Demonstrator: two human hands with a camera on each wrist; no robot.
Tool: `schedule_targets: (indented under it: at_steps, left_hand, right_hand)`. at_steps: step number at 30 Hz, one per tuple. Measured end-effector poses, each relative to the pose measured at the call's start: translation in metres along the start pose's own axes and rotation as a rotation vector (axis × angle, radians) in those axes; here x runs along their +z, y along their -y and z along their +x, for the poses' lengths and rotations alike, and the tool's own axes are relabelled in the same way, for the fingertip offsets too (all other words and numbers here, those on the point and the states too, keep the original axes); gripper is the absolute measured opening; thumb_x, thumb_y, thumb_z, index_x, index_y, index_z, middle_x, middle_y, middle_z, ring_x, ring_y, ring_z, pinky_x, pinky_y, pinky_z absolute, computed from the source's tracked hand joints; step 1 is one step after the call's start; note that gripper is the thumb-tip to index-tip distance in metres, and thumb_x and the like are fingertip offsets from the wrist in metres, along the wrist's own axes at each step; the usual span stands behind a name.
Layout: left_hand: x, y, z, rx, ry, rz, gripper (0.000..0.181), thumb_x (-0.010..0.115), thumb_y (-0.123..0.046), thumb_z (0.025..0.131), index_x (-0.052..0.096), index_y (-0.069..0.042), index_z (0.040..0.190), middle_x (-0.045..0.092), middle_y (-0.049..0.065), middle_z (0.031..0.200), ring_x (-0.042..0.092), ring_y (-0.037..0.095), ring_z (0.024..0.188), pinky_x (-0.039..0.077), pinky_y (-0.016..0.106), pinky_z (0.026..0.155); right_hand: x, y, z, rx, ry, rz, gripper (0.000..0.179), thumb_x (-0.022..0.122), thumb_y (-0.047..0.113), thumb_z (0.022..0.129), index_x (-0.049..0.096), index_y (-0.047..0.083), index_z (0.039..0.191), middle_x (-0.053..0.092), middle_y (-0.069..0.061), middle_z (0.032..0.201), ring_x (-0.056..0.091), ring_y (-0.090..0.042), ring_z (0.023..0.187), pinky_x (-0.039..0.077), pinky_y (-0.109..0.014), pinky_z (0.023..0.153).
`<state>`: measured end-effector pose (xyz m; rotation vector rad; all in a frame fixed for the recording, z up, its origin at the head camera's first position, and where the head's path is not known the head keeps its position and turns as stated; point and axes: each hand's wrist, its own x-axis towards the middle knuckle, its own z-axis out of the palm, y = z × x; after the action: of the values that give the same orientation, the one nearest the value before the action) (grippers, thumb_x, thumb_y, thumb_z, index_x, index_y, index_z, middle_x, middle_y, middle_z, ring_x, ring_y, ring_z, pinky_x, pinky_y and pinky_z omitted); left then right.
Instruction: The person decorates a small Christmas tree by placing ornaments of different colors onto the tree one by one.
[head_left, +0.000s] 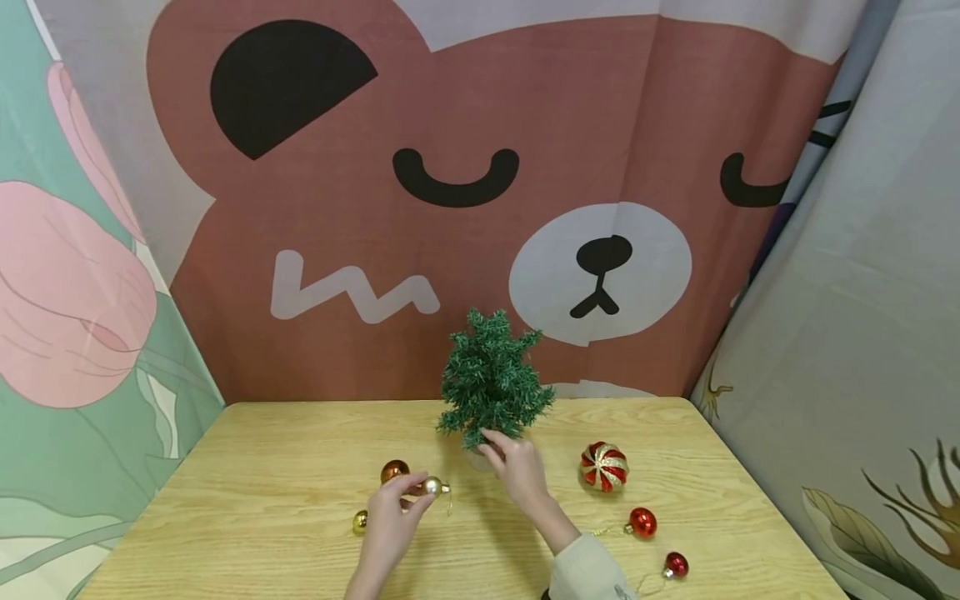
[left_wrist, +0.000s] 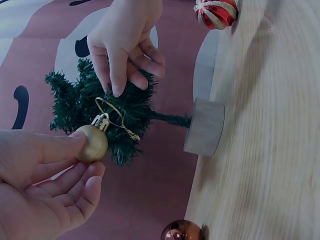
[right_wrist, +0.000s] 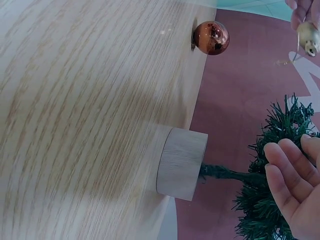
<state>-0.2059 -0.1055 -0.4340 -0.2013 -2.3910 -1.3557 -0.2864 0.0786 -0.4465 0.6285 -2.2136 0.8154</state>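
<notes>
My left hand [head_left: 393, 517] pinches a small gold Christmas ball [left_wrist: 92, 143] between thumb and fingertips. The ball's metal cap and gold string loop [left_wrist: 111, 112] stick out toward the tree. A small green artificial Christmas tree [head_left: 491, 375] stands upright on a round, pale wooden base [left_wrist: 205, 126]. At its lower branches is my right hand [head_left: 517, 471], thumb and forefinger close together on a branch tip, the other fingers loosely bent. In the left wrist view, the gold ball's loop overlaps the branches just below the right fingertips.
On the wooden table [head_left: 300, 433], a copper-brown ball [head_left: 394, 471] and a yellow-gold ball [head_left: 360, 522] lie by my left hand. To the right are a red-and-gold striped ball [head_left: 603, 467] and two red balls [head_left: 642, 522]. A bear-print curtain [head_left: 337, 225] hangs behind.
</notes>
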Motion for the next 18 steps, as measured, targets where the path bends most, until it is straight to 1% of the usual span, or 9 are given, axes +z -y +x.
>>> schedule_targets:
  at_steps: [4,10,18]
  left_hand:
    - [0.004,-0.001,0.003,0.025,-0.022,-0.002,0.027,0.073,0.0,0.073,0.066,0.008,0.098,0.066,0.014,0.087,0.062,0.024,0.075,0.049,0.022,0.06]
    - [0.01,-0.003,0.008,0.059,-0.053,-0.02,0.025,0.073,0.001,0.073,0.066,0.007,0.097,0.066,0.014,0.086,0.063,0.025,0.075,0.05,0.023,0.061]
    - [0.016,-0.008,0.014,0.079,-0.052,-0.021,0.026,0.072,-0.002,0.075,0.066,0.005,0.099,0.066,0.015,0.089,0.063,0.022,0.074,0.05,0.021,0.061]
  right_hand:
    - [0.0,0.0,0.0,-0.001,-0.002,0.008,0.024,0.072,0.011,0.077,0.071,0.003,0.1,0.053,0.003,0.046,0.035,0.003,0.033,0.022,-0.01,0.035]
    - [0.0,-0.001,-0.001,-0.009,-0.007,0.018,0.025,0.072,0.011,0.077,0.07,0.002,0.1,0.054,0.003,0.046,0.033,0.005,0.033,0.022,-0.011,0.035]
    - [-0.001,-0.003,-0.003,-0.085,-0.035,-0.036,0.026,0.074,0.01,0.075,0.07,0.001,0.099,0.049,0.005,0.045,0.021,0.008,0.042,0.022,-0.01,0.037]
